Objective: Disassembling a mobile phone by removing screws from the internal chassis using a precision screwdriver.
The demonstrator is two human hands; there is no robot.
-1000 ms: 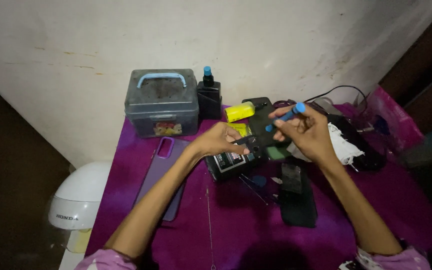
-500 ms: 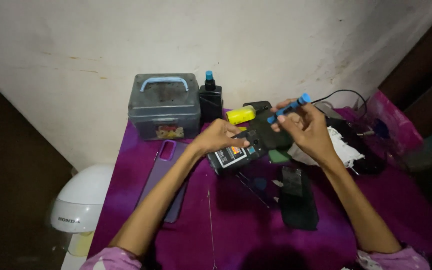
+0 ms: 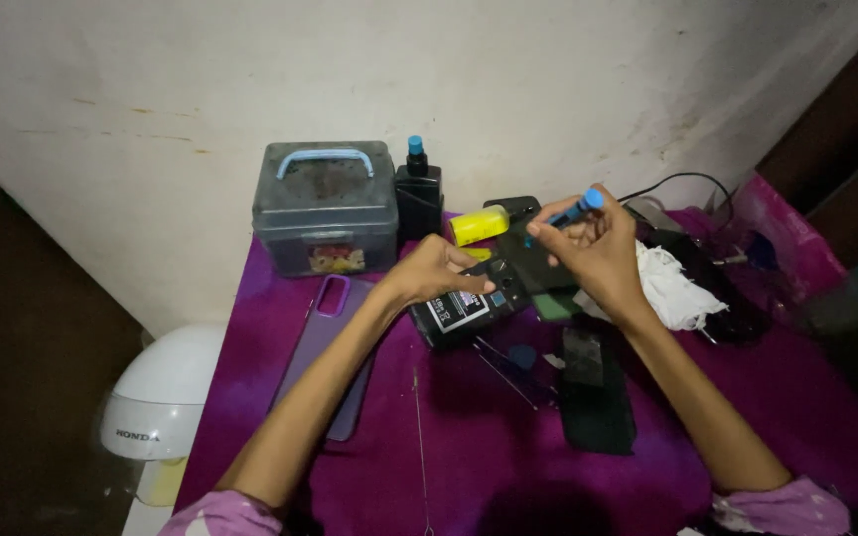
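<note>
A dark slab lies on the worktop nearest the body. Ahead of it, the left hand presses on a black device, fingers curled. Just right, the right hand pinches a blue tool above it, not yet applied. Beyond sits a grey box.

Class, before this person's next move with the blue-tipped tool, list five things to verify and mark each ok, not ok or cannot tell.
1. Right hand grips the blue-tipped tool: ok.
2. Left hand steadies the black box: ok.
3. Tool tip touching the work: cannot tell.
4. White cloth clear of the hands: not ok, it lies against the right hand.
5. Grey toolbox lid shut: ok.
</note>
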